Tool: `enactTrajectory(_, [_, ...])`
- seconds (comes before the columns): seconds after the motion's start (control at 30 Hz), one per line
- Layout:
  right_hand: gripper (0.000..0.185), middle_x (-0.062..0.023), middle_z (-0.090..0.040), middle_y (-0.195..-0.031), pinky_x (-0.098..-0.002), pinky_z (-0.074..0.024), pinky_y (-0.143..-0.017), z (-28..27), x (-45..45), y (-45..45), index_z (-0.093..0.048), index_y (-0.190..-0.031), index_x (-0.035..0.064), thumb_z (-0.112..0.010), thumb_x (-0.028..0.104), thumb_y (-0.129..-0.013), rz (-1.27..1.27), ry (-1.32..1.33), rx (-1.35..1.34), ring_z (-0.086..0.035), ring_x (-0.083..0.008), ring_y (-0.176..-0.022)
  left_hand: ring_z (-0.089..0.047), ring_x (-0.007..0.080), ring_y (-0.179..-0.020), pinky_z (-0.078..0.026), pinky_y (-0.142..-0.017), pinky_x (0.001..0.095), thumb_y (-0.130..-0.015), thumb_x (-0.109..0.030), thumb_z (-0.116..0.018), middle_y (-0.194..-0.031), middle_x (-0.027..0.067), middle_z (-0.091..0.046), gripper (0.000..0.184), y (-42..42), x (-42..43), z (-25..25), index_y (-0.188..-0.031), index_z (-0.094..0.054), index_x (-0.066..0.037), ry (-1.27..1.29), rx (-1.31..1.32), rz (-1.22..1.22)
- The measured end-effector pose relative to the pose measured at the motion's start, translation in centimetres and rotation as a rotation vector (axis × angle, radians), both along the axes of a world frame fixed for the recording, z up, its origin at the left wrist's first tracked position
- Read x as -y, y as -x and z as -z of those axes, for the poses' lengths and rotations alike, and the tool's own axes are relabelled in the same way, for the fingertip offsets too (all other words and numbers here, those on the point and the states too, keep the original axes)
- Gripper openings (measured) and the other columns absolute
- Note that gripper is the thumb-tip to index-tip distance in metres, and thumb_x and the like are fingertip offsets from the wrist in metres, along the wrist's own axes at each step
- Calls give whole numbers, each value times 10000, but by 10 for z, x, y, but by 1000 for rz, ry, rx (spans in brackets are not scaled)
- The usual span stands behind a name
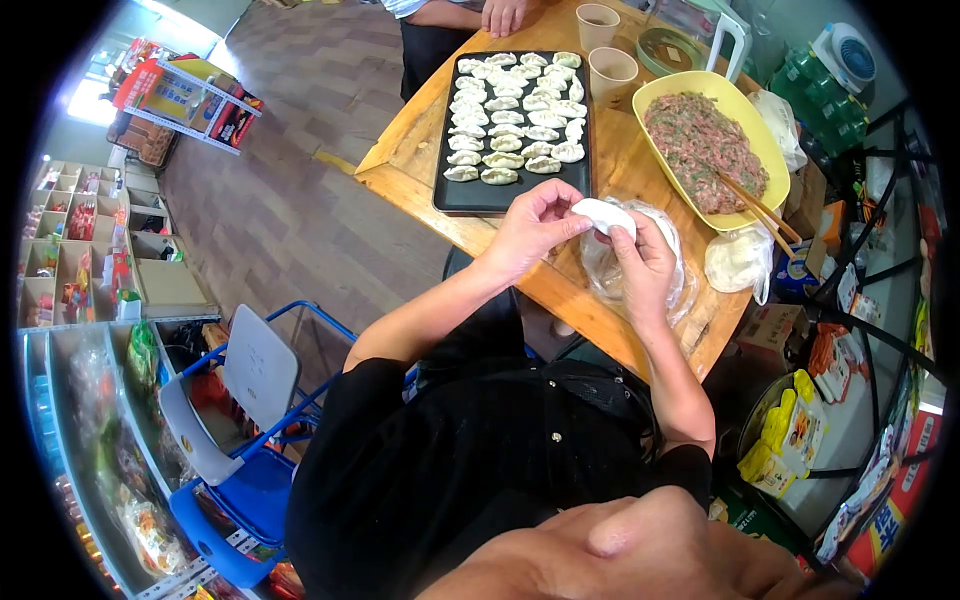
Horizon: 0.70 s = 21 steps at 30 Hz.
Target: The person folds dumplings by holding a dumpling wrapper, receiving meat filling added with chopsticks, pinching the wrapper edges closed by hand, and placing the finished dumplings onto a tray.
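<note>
A white, folded dumpling (604, 214) is held between my two hands above the table's near edge. My left hand (535, 230) pinches its left end between thumb and fingers. My right hand (645, 262) grips the other end, its thumb pressed against the dough. Just beyond my left hand lies a black tray (487, 200) with rows of finished dumplings (507, 117). Under my right hand is a crumpled clear plastic bag (600, 272); its contents are hard to make out.
Right of the tray, a yellow bowl (775, 130) holds minced filling (705, 140) with chopsticks (757, 203) in it. A bag of white dough (738, 258) sits beside it. Two paper cups (612, 72) stand behind. Another person's hand (503, 16) rests at the far edge. Blue chairs (255, 490) stand at left.
</note>
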State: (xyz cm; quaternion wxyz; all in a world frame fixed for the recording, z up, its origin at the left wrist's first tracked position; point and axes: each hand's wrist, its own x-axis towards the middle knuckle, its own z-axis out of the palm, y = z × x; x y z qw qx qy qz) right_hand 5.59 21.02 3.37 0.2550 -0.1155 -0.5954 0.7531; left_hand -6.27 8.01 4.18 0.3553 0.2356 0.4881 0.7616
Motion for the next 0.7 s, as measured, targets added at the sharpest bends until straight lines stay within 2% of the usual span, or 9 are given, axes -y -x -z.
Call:
enactTrajectory(0.17, [250,-75,-659,-1050,-249,-499,-827,3,0,1,-565,-1189,-42,-588,68,-966,-31,3,-31,-625,-118,-926,-584,67,-917,-479,-812,218,-879,-16,-684,-980,27,-623,173,-1,0,4,-1007,-567,-21,31,-68,-10])
enactTrajectory(0.27, [236,-70,-666,-1025,-245,-502,-806,-1,2,0,-586,-1168,-41,-594,81,-966,-10,40,14,-627,-111,-900,-555,55,-891,-459,-818,208,-881,-30,-689,-958,-5,-603,162,-2,3,1,-1003,-585,-49,4,-40,53])
enactTrajectory(0.37, [204,-51,-676,-965,-232,-496,-780,-2,-2,-2,-622,-1126,-39,-599,79,-962,-73,-55,57,-623,-94,-862,-560,69,-905,-465,-826,220,-882,-33,-686,-983,6,-594,171,-4,3,6,-1020,-587,-40,22,-60,36])
enactTrajectory(0.43, [186,-35,-679,-908,-220,-489,-728,-3,-4,-3,-648,-1093,-34,-613,86,-955,-55,-142,86,-615,-79,-809,-566,85,-929,-467,-830,231,-878,-34,-688,-1015,19,-580,197,-8,1,7,-1050,-594,-24,8,-192,-96])
enactTrajectory(0.5, [187,-33,-679,-899,-219,-487,-711,2,-3,-3,-648,-1095,-31,-617,84,-951,-37,-195,99,-613,-75,-795,-571,100,-957,-471,-842,236,-875,-24,-683,-1060,38,-573,223,-10,0,2,-1081,-599,-9,-17,-196,-114])
enactTrajectory(0.57, [189,-31,-678,-890,-218,-486,-695,2,-3,-4,-648,-1097,-29,-621,83,-947,-16,-247,114,-611,-71,-781,-573,101,-918,-502,-807,252,-876,10,-660,-996,42,-569,229,-4,2,3,-1090,-581,15,89,-536,-28])
enactTrajectory(0.63, [214,-40,-680,-899,-219,-495,-681,-5,-5,-4,-633,-1125,-30,-631,77,-939,-37,-427,114,-618,-70,-776,-585,108,-904,-508,-803,252,-884,5,-652,-995,50,-584,202,-4,2,11,-1074,-586,11,103,-435,-17])
enactTrajectory(0.7, [219,-47,-680,-909,-220,-504,-692,-2,-4,-2,-624,-1134,-33,-627,60,-936,-42,-317,131,-627,-76,-786,-597,114,-890,-514,-799,252,-892,0,-645,-994,57,-599,176,-3,1,15,-1058,-590,7,115,-337,-8])
